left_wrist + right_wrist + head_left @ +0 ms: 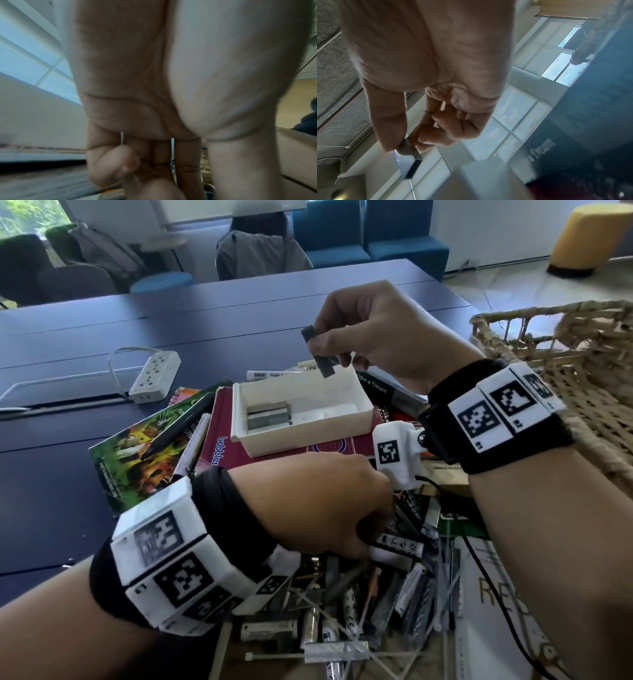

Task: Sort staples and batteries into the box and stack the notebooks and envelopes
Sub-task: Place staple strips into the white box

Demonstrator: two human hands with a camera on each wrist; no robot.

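Note:
My right hand (323, 345) hovers over the white box (356, 402) and pinches a dark metal staple strip (318, 352) between thumb and fingers. The same staple strip (409, 165) hangs from those fingertips in the right wrist view. More staple strips (269, 416) lie in the box's left half. The box sits on a maroon notebook (219, 446). My left hand (363, 529) is down in a pile of batteries (342, 611) and staples. Its fingers (109, 159) are curled round a thin metal staple piece (172, 146).
A green notebook (137, 446) with a black pen (178, 426) lies left of the box, and a black book (373, 386) behind it. A white envelope (496, 594) lies at bottom right, beside cable ties (274, 655). A wicker basket (565, 354) stands right, a power strip (156, 376) left.

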